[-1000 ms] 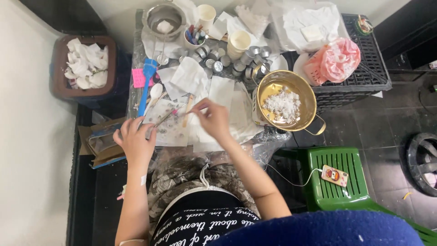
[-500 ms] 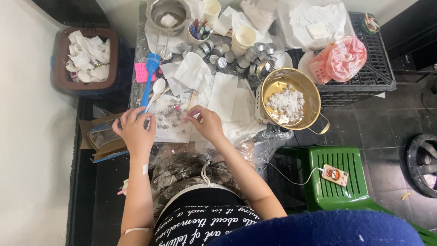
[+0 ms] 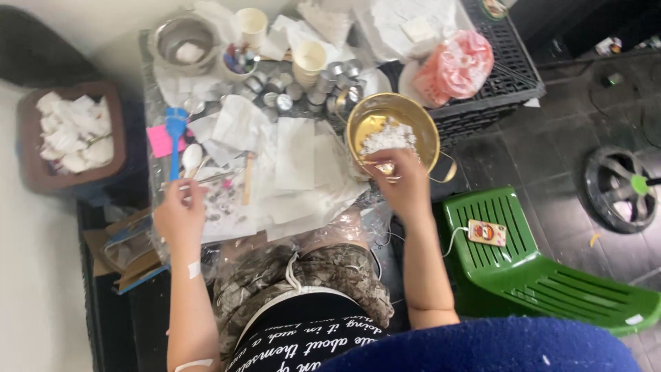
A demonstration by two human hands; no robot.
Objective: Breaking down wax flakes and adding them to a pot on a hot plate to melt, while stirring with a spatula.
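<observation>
Motion blur; fingertips of both hands hard to read. Right hand at near rim of gold pot, fingers curled over the white flakes inside; grip unclear. Left hand well left of pot, on the paper-covered table, pinching a thin tool.

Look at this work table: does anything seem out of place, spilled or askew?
The table is cluttered: white paper sheets lie overlapping and crooked, and small metal cups sit in a loose jumble, some tipped. A phone rests on a green chair, its cable hanging. The white flakes stay inside the gold pot; no spill shows.
</observation>
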